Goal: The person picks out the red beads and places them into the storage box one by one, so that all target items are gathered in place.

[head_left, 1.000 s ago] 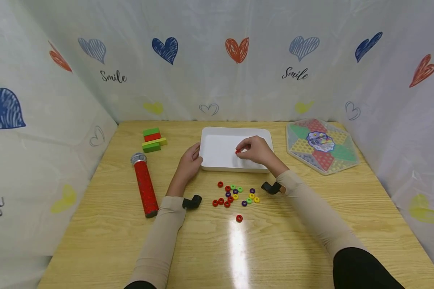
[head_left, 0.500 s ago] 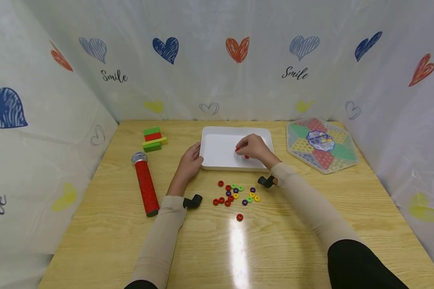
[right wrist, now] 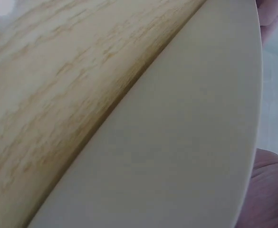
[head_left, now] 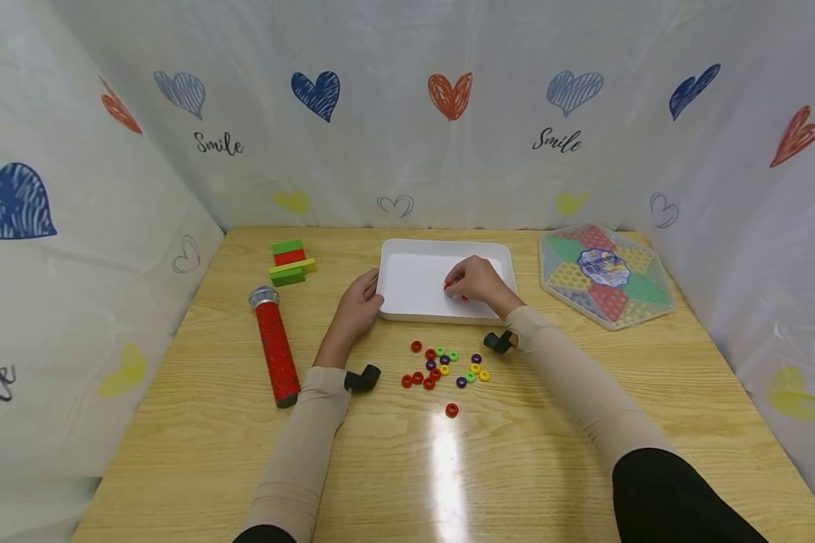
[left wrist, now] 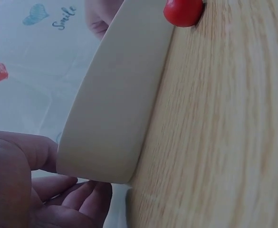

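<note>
A shallow white tray [head_left: 409, 273] lies on the wooden table. My left hand [head_left: 357, 306] grips its near left corner; in the left wrist view the thumb lies at the rim and the fingers bend against the outer side. Over the tray's right half, my right hand [head_left: 479, 283] pinches a small red ring bead [head_left: 447, 286] between thumb and fingertips. Another bit of red shows beneath that hand, mostly hidden. In front of the tray lie several loose ring beads, among them red [head_left: 416, 346], green [head_left: 453, 356], yellow [head_left: 484, 375] and purple [head_left: 461, 382] ones.
To the left are a red microphone [head_left: 275, 353] and a small pile of coloured blocks [head_left: 288, 277]. A hexagonal board-game case [head_left: 604, 275] lies at the right. One red bead [head_left: 451, 410] sits apart, nearer the front. Printed curtains enclose the table's back and sides.
My right hand has shifted slightly within the tray, and a second spot of red has come into view under it. The left hand keeps its place on the tray.
</note>
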The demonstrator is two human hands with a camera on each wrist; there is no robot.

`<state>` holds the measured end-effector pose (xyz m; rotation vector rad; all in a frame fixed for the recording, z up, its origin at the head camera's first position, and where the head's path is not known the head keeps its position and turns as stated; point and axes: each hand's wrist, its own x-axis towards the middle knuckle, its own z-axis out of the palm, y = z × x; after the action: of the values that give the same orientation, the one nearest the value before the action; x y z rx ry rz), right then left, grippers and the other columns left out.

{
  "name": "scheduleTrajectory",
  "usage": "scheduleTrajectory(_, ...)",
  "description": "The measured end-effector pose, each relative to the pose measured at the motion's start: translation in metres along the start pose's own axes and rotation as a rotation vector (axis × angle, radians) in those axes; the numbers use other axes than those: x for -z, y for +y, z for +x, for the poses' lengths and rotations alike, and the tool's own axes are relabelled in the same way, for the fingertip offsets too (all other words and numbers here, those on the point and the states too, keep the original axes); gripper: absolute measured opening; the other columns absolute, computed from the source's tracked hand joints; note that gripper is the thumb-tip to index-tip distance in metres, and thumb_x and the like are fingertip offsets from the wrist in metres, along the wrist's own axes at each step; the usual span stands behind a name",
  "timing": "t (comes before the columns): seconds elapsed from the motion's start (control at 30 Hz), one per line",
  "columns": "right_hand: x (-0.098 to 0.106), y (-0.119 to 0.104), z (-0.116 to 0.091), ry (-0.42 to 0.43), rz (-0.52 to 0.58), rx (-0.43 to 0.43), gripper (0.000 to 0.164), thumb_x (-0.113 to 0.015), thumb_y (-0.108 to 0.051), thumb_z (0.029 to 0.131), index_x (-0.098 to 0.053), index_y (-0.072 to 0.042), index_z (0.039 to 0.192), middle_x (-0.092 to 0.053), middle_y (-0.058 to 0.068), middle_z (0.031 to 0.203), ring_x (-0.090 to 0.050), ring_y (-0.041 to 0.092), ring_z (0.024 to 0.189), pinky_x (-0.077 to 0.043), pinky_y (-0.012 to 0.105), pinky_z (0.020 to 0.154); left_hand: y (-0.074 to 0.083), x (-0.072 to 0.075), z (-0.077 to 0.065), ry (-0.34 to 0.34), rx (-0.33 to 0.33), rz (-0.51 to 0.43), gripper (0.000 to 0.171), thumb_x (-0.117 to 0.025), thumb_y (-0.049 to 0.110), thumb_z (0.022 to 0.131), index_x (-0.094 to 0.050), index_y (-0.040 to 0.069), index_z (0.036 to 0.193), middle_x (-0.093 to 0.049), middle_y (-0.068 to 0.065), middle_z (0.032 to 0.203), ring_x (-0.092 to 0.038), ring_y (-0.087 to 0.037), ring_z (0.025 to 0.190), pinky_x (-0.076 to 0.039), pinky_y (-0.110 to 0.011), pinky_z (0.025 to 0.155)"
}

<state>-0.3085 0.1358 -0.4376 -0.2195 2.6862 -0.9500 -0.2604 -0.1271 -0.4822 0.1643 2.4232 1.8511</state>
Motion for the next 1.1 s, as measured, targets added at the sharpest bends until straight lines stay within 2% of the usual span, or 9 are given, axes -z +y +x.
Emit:
scheduleTrajectory(0.23, 0.003, -0.001, -0.002, 0.012, -0.013, 0.023, 0.024, -0.08, -0.016, 0.085, -0.078, -0.006, 0.106, -0.075, 0.011, 0.098, -0.063, 0.017, 0.069, -0.053, 0.025, 0.06, 0.001, -0.001, -0.001, -0.001, -0.001, -0.007, 0.062, -0.045, 0.004, 0.099, -0.029, 0.002, 0.158, -0.035, -0.014, 0.163, -0.04, -0.026, 0.148, -0.04, -0.038, 0.119)
scheduleTrajectory(0.47, 0.009, -0.005, -0.007, 0.011, 0.01, 0.028, 0.025, -0.08, -0.019, 0.087, -0.077, -0.006, 0.108, -0.073, 0.01, 0.093, -0.068, 0.024, 0.072, -0.05, 0.027, 0.058, 0.002, -0.002, -0.002, 0.01, 0.015, -0.016, 0.061, -0.046, 0.005, 0.1, -0.03, 0.003, 0.158, -0.036, -0.014, 0.163, -0.04, -0.026, 0.148, -0.039, -0.036, 0.119)
scheduleTrajectory(0.63, 0.013, -0.007, -0.014, 0.033, -0.007, 0.047, 0.023, -0.078, -0.019, 0.088, -0.078, -0.008, 0.108, -0.073, 0.01, 0.097, -0.064, 0.02, 0.073, -0.049, 0.028, 0.06, 0.001, -0.002, -0.002, 0.018, 0.01, 0.001, 0.06, -0.046, 0.005, 0.099, -0.032, 0.002, 0.157, -0.037, -0.014, 0.162, -0.041, -0.027, 0.148, -0.039, -0.037, 0.119)
scheduleTrajectory(0.9, 0.016, -0.011, -0.034, 0.049, -0.015, 0.127, 0.021, -0.078, -0.018, 0.088, -0.079, -0.007, 0.106, -0.075, 0.01, 0.101, -0.064, 0.021, 0.082, -0.053, 0.03, 0.069, 0.0, -0.004, -0.003, 0.019, 0.015, 0.023, 0.06, -0.046, 0.006, 0.099, -0.034, 0.003, 0.157, -0.037, -0.015, 0.162, -0.042, -0.028, 0.147, -0.04, -0.038, 0.118)
scheduleTrajectory(1.1, 0.019, -0.015, -0.051, 0.042, -0.034, 0.214, 0.022, -0.077, -0.019, 0.089, -0.079, -0.008, 0.107, -0.077, 0.006, 0.103, -0.057, 0.022, 0.084, -0.048, 0.032, 0.069, 0.001, -0.003, -0.003, 0.024, 0.019, 0.031, 0.06, -0.047, 0.008, 0.099, -0.035, 0.005, 0.157, -0.036, -0.014, 0.162, -0.042, -0.026, 0.147, -0.04, -0.037, 0.119)
